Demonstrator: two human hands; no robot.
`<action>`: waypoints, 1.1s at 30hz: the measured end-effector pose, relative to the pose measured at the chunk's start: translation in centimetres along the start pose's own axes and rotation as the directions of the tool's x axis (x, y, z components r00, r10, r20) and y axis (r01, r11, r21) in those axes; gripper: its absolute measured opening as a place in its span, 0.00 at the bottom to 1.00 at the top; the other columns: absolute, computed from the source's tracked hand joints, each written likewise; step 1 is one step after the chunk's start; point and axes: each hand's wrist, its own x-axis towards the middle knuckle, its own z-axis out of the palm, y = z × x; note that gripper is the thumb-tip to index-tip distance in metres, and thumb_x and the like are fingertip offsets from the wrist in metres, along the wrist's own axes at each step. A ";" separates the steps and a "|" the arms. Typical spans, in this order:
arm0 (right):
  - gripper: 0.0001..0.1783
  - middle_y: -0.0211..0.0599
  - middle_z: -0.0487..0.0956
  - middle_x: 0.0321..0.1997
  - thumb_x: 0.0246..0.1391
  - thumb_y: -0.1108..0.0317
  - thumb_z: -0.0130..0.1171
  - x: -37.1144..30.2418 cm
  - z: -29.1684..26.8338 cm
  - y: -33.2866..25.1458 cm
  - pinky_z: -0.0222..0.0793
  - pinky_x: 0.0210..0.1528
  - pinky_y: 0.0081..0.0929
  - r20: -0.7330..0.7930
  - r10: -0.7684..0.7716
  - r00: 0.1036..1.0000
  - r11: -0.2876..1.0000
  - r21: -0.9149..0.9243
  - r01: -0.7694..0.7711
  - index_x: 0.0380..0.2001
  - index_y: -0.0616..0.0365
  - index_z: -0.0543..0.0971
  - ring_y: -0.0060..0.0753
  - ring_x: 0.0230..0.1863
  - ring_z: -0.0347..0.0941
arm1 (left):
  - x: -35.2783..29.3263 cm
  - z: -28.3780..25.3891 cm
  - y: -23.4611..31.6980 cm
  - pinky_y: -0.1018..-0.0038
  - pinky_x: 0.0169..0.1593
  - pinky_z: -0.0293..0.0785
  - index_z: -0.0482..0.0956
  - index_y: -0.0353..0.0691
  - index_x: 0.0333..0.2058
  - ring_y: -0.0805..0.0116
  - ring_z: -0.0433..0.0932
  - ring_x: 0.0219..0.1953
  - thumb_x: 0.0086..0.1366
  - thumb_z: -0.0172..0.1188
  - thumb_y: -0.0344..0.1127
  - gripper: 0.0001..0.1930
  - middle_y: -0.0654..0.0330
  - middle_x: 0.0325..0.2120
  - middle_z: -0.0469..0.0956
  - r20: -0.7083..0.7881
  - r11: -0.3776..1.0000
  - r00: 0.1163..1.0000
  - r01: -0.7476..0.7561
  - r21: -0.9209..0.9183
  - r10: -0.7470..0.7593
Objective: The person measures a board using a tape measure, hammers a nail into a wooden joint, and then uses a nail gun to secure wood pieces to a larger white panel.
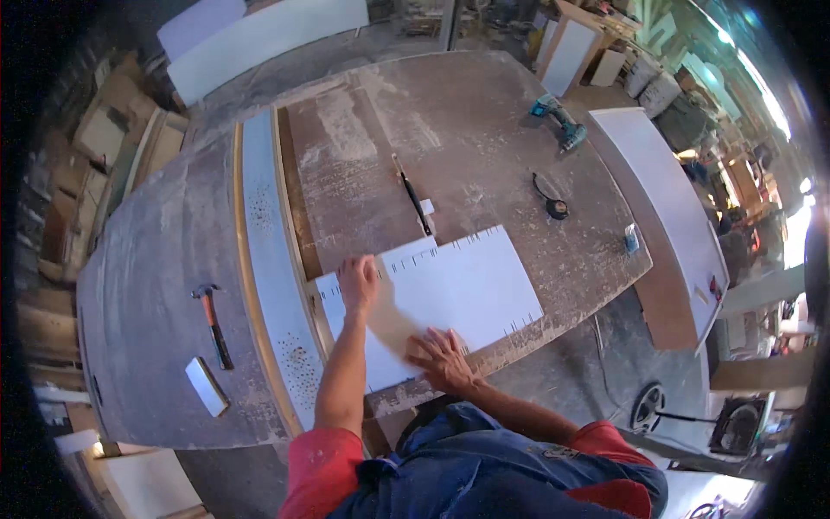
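Observation:
A white board (pixel 458 290) with short dark marks along its edges lies across the workbench in front of me. At its far left edge, my left hand (pixel 357 284) is closed, with fingers curled over the rim of the board. A narrow white strip (pixel 419 253) shows along the far edge, beside that hand. My right hand (pixel 443 359) lies on the board near its front edge, fingers spread and pressed flat. Just beyond the board rests a long, thin black tool (pixel 413 199), with a small white piece (pixel 426 207) next to it.
Left of the board, a long pale-blue panel (pixel 264 216) with wooden edges runs along the bench (pixel 484 95). A hammer (pixel 213 324) and a white block (pixel 207 386) lie farther left. A cordless drill (pixel 562 123) and a tape measure (pixel 556 208) rest at the right.

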 end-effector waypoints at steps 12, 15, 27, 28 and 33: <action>0.30 0.46 0.69 0.62 0.47 0.59 0.67 -16.4 -3.0 4.6 0.61 0.65 0.47 -0.538 0.275 0.797 0.961 0.164 -0.222 0.56 0.49 0.73 0.51 0.64 0.62 | -4.5 -2.0 2.7 0.55 0.49 0.69 0.80 0.37 0.44 0.48 0.74 0.45 0.54 0.63 0.38 0.19 0.49 0.41 0.77 0.288 0.997 0.957 0.009 -0.075 0.013; 0.30 0.48 0.70 0.60 0.50 0.59 0.66 -20.8 -3.8 10.2 0.62 0.64 0.45 -0.624 0.632 0.460 0.775 0.524 -0.354 0.56 0.52 0.72 0.52 0.62 0.65 | -4.8 -5.0 4.5 0.57 0.48 0.71 0.79 0.32 0.40 0.47 0.75 0.42 0.58 0.61 0.38 0.16 0.43 0.39 0.76 0.232 0.995 0.972 -0.022 -0.094 0.043; 0.36 0.41 0.71 0.62 0.62 0.43 0.50 -24.7 -8.8 41.1 0.62 0.62 0.34 -0.143 0.988 0.059 0.083 0.813 0.577 0.61 0.62 0.68 0.36 0.62 0.67 | -23.5 -11.8 12.5 0.61 0.42 0.74 0.71 0.28 0.48 0.57 0.75 0.36 0.70 0.53 0.48 0.24 0.47 0.37 0.75 0.046 0.786 0.844 0.515 -0.342 -0.534; 0.34 0.40 0.72 0.61 0.64 0.44 0.49 -24.1 -9.0 41.9 0.63 0.62 0.35 -0.175 0.971 0.165 0.012 0.719 0.695 0.61 0.60 0.68 0.35 0.61 0.67 | -24.7 -11.3 13.0 0.61 0.42 0.74 0.71 0.28 0.48 0.57 0.75 0.36 0.70 0.53 0.48 0.24 0.47 0.37 0.75 0.034 0.790 0.868 0.466 -0.398 -0.495; 0.35 0.34 0.73 0.59 0.62 0.42 0.51 -20.5 -8.2 41.2 0.62 0.63 0.38 0.020 0.933 0.359 -0.323 0.484 0.813 0.63 0.55 0.66 0.35 0.59 0.68 | -27.7 -9.8 19.5 0.61 0.47 0.72 0.73 0.28 0.46 0.59 0.73 0.42 0.65 0.57 0.43 0.21 0.50 0.40 0.75 0.179 0.931 0.969 -0.218 0.292 0.170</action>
